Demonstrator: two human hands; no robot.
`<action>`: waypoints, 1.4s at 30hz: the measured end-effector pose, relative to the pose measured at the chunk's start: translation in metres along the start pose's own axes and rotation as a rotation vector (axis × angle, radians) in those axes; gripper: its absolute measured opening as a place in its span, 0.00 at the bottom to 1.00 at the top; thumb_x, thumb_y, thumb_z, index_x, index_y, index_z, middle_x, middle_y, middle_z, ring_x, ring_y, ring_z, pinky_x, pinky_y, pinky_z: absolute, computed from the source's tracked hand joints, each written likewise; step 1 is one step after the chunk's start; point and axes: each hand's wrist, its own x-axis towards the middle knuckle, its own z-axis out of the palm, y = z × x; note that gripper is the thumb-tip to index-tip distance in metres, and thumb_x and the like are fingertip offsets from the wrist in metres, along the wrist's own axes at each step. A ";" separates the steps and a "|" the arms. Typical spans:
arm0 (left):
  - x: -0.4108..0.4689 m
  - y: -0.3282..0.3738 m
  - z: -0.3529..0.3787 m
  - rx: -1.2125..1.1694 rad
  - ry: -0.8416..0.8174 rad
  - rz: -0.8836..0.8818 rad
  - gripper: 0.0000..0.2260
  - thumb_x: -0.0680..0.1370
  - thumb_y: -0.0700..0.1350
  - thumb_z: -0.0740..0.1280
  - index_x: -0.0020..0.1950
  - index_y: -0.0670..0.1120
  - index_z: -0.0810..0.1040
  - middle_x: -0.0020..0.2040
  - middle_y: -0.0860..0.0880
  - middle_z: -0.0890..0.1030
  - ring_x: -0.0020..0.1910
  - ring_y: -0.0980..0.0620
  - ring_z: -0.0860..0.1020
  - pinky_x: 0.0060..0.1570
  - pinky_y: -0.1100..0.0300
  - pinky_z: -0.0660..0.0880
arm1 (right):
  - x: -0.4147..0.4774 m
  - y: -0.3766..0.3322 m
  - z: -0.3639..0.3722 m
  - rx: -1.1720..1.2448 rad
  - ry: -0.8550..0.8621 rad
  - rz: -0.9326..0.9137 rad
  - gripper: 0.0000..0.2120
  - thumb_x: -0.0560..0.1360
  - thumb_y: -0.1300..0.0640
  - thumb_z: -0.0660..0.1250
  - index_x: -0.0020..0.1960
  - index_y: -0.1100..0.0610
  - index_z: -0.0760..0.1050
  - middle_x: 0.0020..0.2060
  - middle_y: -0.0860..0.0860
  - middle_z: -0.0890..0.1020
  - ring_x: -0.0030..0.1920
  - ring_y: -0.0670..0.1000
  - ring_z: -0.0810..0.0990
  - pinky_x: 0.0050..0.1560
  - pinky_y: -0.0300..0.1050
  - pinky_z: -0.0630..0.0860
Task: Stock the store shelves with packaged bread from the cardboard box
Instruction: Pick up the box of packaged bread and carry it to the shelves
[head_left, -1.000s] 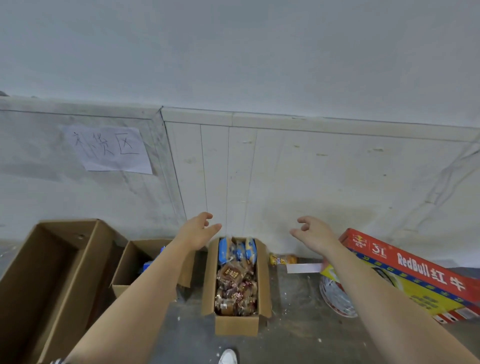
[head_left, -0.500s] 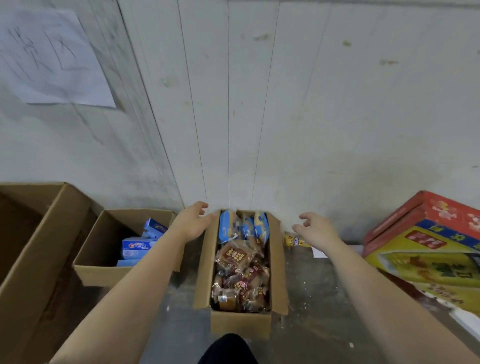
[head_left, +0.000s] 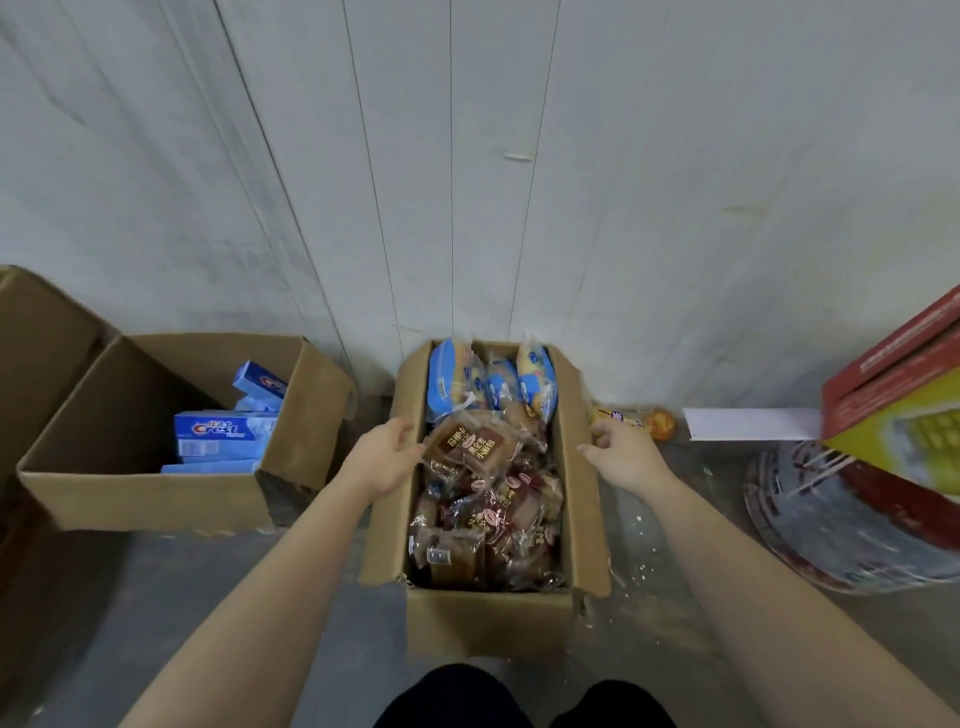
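Well, from my seat the long brown cardboard box (head_left: 488, 618) sits on the grey floor at lower centre of the frame. Its far end is close against the white panelled wall, and its flaps are open. It is packed with packaged bread: brown clear-wrapped packets (head_left: 478, 449) are heaped in the near part, and blue-and-white packets (head_left: 493, 387) stand on end at the far part. No shelf is in view, so I judge nothing has been stocked yet.

The left hand (head_left: 384, 460) lies over the left flap at mid-frame, fingers bent toward the top brown packet. I cannot tell whether they have closed on the flap or only touch it. The right hand (head_left: 626, 457) is loosely curled just beside the right flap, thumb tip at its edge, holding nothing I can see.

My worry is a lift by the flaps. They splay outward and look soft, so I judge they could fold or tear and tip the box. The heap reaches the rim, so a tilt would likely spill the top packets. Fingers digging in could also crush the soft bread.

A small yellow packet (head_left: 657, 423) lies on the floor just behind the right hand. The open cardboard box of blue toothpaste cartons (head_left: 145, 499) stands near at centre left. A careless swing either way could knock them.
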 end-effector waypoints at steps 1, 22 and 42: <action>0.006 -0.006 0.005 0.014 0.005 -0.004 0.24 0.81 0.47 0.63 0.76 0.43 0.64 0.72 0.42 0.71 0.69 0.45 0.70 0.66 0.53 0.68 | 0.006 0.004 0.006 0.007 -0.005 0.007 0.24 0.78 0.51 0.66 0.71 0.58 0.70 0.65 0.55 0.77 0.63 0.55 0.76 0.62 0.45 0.72; 0.063 -0.040 0.062 0.179 0.078 -0.270 0.06 0.79 0.46 0.65 0.53 0.45 0.76 0.45 0.49 0.79 0.43 0.51 0.78 0.41 0.57 0.77 | 0.061 0.022 0.078 -0.051 -0.033 0.223 0.13 0.78 0.53 0.64 0.57 0.61 0.75 0.53 0.57 0.80 0.51 0.58 0.79 0.47 0.47 0.76; -0.035 0.055 -0.035 0.135 0.188 -0.073 0.07 0.80 0.41 0.60 0.46 0.41 0.76 0.45 0.44 0.80 0.43 0.45 0.78 0.43 0.52 0.76 | -0.043 -0.049 -0.040 0.068 0.088 0.042 0.07 0.79 0.62 0.59 0.48 0.63 0.75 0.45 0.58 0.80 0.47 0.59 0.79 0.46 0.50 0.76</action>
